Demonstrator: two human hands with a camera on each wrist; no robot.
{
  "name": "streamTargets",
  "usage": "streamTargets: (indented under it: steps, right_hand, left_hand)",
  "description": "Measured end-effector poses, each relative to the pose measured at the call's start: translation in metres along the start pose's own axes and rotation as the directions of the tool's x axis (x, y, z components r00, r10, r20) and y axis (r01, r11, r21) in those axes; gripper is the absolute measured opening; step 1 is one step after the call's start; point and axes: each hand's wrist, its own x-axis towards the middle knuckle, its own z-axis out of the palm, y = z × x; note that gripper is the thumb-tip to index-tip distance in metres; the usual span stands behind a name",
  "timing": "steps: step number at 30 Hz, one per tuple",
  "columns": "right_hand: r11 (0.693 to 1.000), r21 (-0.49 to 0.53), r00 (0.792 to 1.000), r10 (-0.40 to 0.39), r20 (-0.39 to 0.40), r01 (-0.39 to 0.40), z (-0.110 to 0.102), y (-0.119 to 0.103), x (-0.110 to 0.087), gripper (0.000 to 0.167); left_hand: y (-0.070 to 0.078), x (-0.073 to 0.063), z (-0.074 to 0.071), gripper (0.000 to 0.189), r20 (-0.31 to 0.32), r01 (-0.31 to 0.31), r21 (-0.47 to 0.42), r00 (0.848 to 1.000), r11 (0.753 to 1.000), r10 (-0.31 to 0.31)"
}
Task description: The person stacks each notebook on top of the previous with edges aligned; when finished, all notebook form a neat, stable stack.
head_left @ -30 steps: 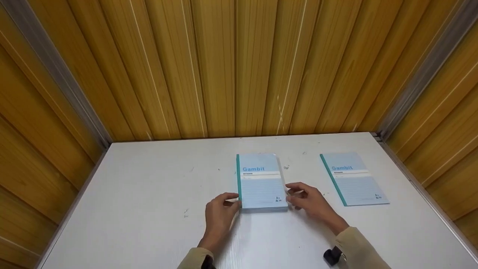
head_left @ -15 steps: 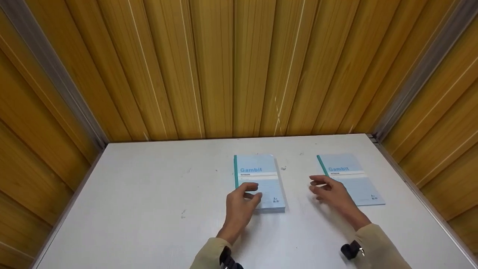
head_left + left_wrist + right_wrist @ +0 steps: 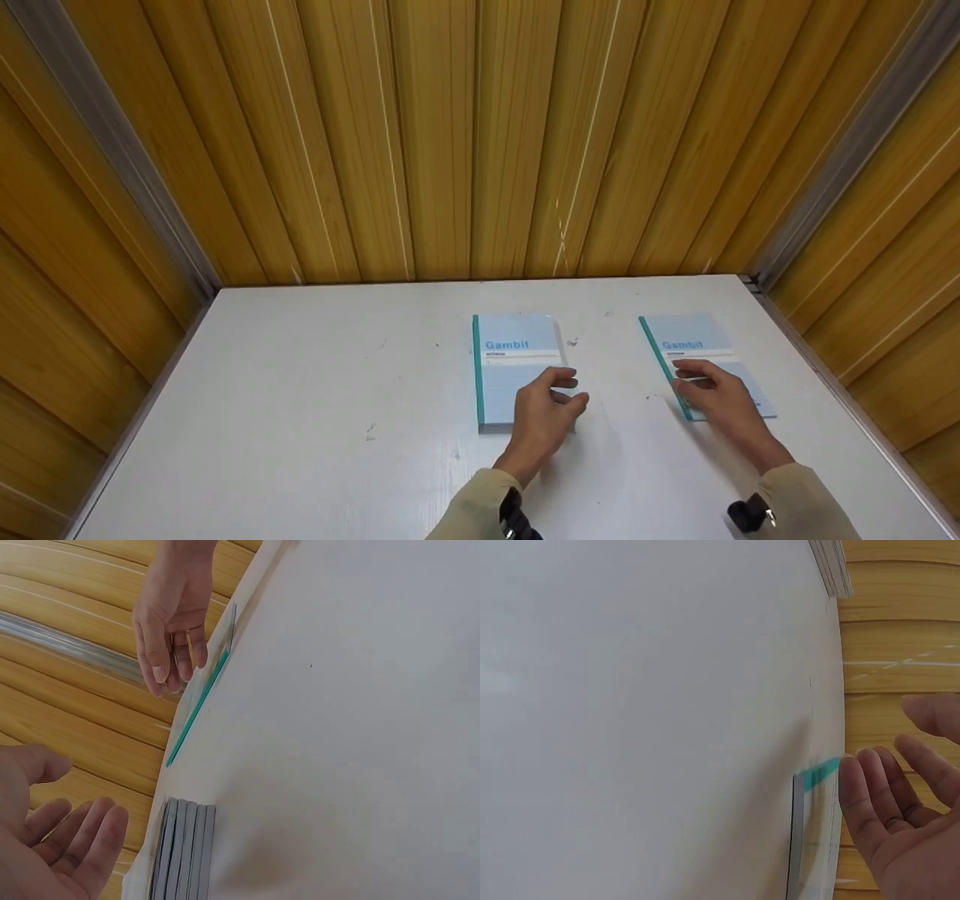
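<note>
A stack of light-blue notebooks (image 3: 496, 394) with green spines and "Gambit" on the top cover lies mid-table. Several grey page edges of the stack (image 3: 184, 851) show in the left wrist view. My left hand (image 3: 544, 416) hovers over the stack's front right corner, fingers loosely bent and holding nothing, covering part of the cover. To the right lies a single matching notebook (image 3: 690, 330), angled slightly. Above its green spine and lower part is my right hand (image 3: 720, 397), with relaxed, empty fingers; the right wrist view shows those fingers (image 3: 885, 795) above the notebook's spine corner.
Both notebook piles rest on a white table (image 3: 315, 390) with a few dark scuffs. Yellow wood-look panels (image 3: 435, 150) rise behind it and on both sides, joined by grey corner posts. A dark wrist camera (image 3: 748, 514) sits at the right sleeve.
Both hands have moved right. The left went from the stack's spine side across to its right corner; the right left the stack's right edge and came over the single notebook.
</note>
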Motion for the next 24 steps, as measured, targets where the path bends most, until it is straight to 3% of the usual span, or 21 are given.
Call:
streamTargets:
  steps: [7, 16, 24]
  right_hand:
    - [0.996, -0.087, 0.999, -0.014, -0.032, 0.011, -0.020, 0.020, -0.007, 0.054]
    - [0.995, -0.090, 0.998, 0.045, -0.042, -0.049, -0.042, 0.041, -0.006, 0.062]
    - [0.993, -0.093, 0.997, 0.072, -0.036, -0.075, -0.059, 0.056, -0.006, 0.068]
  left_hand:
    - [-0.011, 0.000, 0.026, 0.036, 0.057, 0.029, -0.034, 0.998, 0.999, -0.027]
    - [-0.019, -0.002, 0.050, 0.040, 0.141, 0.023, -0.015, 0.990, 1.000, -0.020]
    - [-0.020, -0.003, 0.059, 0.041, 0.186, 0.128, 0.002, 0.974, 0.992, -0.126]
